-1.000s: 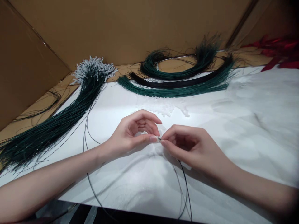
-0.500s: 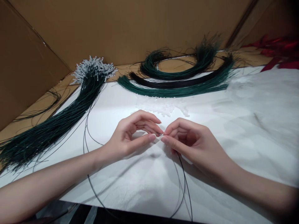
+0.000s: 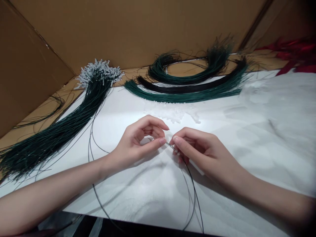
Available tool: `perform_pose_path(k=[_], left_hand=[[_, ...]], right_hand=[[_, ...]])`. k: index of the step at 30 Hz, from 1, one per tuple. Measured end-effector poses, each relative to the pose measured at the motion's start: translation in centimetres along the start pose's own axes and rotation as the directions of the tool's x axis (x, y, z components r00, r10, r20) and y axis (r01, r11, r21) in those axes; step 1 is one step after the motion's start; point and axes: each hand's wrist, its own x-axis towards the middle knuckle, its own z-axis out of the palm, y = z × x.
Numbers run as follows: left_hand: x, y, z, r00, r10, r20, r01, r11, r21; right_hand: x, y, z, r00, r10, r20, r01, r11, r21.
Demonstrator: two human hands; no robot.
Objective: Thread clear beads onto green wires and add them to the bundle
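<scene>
Between thumb and fingers, my left hand (image 3: 145, 140) pinches a thin dark wire (image 3: 192, 176). Small whitish beads (image 3: 176, 151) sit on this wire, just right of my left fingertips. My right hand (image 3: 197, 144) is closed around the beaded stretch, its thumb and index finger bent together; the exact contact is partly hidden. From there the wire curves down to the front edge of the white sheet. Just beyond both hands lies a spread of loose white beads (image 3: 172, 113).
A long bundle of dark green wires (image 3: 66, 131) with white beaded tips (image 3: 98, 74) lies at left. Curved bundles of green and black wires (image 3: 187, 96) rest at the back. Clear plastic (image 3: 278, 115) covers the right side, below red ribbon (image 3: 296, 54). Cardboard walls (image 3: 138, 29) stand behind.
My fingertips have drawn slightly apart. Beads on the wire now show between and below them, where earlier my fingers met. My right hand has shifted only slightly.
</scene>
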Motion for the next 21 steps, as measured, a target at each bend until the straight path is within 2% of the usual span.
perform_pose_path(k=[9, 13, 21], left_hand=[[-0.11, 0.03, -0.07, 1.000, 0.016, -0.008, -0.016, 1.000, -0.018], [-0.11, -0.09, -0.11, 1.000, 0.010, -0.030, -0.010, 1.000, -0.017], [-0.22, 0.13, -0.06, 1.000, 0.000, -0.008, 0.000, 1.000, 0.002]], right_hand=[[-0.06, -0.13, -0.03, 1.000, 0.018, 0.018, -0.017, 0.996, -0.090], [-0.05, -0.14, 0.10, 0.999, 0.028, 0.020, -0.026, 0.995, -0.099], [0.07, 0.15, -0.05, 0.999, 0.027, 0.036, -0.023, 0.993, -0.115]])
